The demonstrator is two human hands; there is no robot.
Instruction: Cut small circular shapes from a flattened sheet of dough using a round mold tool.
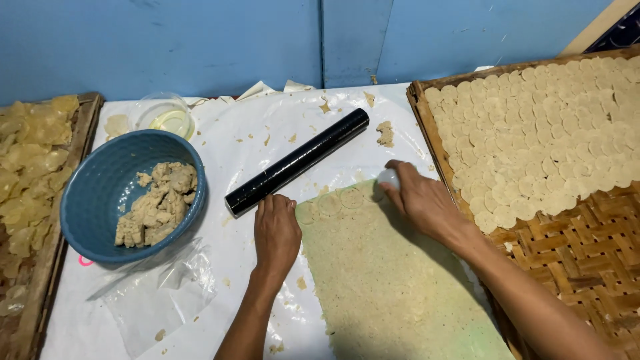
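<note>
A flat sheet of pale dough (387,280) lies on the white plastic-covered table (227,140), with round circles pressed into its far edge. My right hand (417,197) grips a small white round cutter (388,177) pressed onto the sheet's far right corner. My left hand (277,230) rests flat, fingers together, on the plastic at the sheet's left edge, just below a black rolling pin (297,162) that lies diagonally.
A woven bamboo tray (587,247) at right holds many cut dough rounds (547,127). A blue bowl (100,193) with dough scraps sits at left, a clear lid (167,113) behind it, a tray of yellowish pieces (30,160) at far left. Blue wall behind.
</note>
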